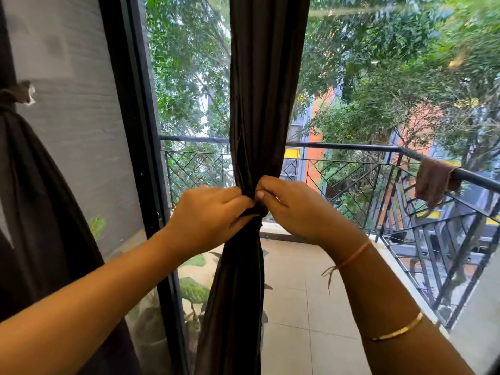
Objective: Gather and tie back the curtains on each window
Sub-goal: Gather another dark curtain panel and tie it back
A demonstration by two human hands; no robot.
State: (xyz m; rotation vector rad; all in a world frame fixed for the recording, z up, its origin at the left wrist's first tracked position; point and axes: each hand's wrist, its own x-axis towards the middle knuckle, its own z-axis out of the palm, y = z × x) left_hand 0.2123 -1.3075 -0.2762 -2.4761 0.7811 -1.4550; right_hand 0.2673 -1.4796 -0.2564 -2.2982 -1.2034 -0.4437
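Note:
A dark brown curtain (265, 90) hangs in front of the window glass, bunched into a narrow column at mid-height. My left hand (208, 215) grips the gathered fabric from the left. My right hand (292, 207) pinches it from the right, thumb and fingers curled at the same spot. Between the two hands sits a dark tie or knot (257, 211) around the bunch; its shape is mostly hidden by my fingers. At the far left a second dark curtain (35, 198) hangs gathered, bound by a brown tie (19, 94).
A black window frame (135, 131) stands left of the curtain. Beyond the glass lie a tiled balcony floor (305, 293), a black metal railing (378, 169) with a brown cloth (435, 182) draped on it, potted leaves (192, 288) and trees.

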